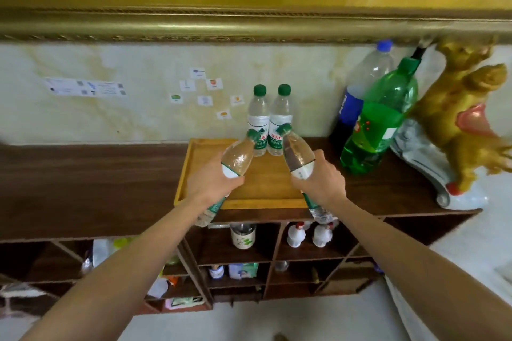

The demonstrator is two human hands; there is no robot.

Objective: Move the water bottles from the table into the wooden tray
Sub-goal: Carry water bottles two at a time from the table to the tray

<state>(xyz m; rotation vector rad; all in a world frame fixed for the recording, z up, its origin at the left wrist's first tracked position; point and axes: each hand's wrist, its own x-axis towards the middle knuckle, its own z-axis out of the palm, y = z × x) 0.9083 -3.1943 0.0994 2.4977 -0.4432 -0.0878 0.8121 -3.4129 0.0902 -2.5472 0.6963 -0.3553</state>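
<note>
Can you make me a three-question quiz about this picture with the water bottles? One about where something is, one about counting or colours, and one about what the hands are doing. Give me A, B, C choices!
1. Where do the two upright water bottles stand?
A. at the far end of the wooden tray
B. on the floor
C. on a lower shelf

2. How many green-capped water bottles are in view?
A. two
B. four
C. six

3. What are the hands doing?
A. both are empty
B. only one holds a bottle
C. each grips a tilted bottle

Answers:
1 A, they stand side by side at the tray's far edge by the wall.
2 B, two stand in the tray and two are in the hands.
3 C, the left hand grips the left bottle and the right hand grips the right bottle, caps leaning toward each other over the tray.
</note>
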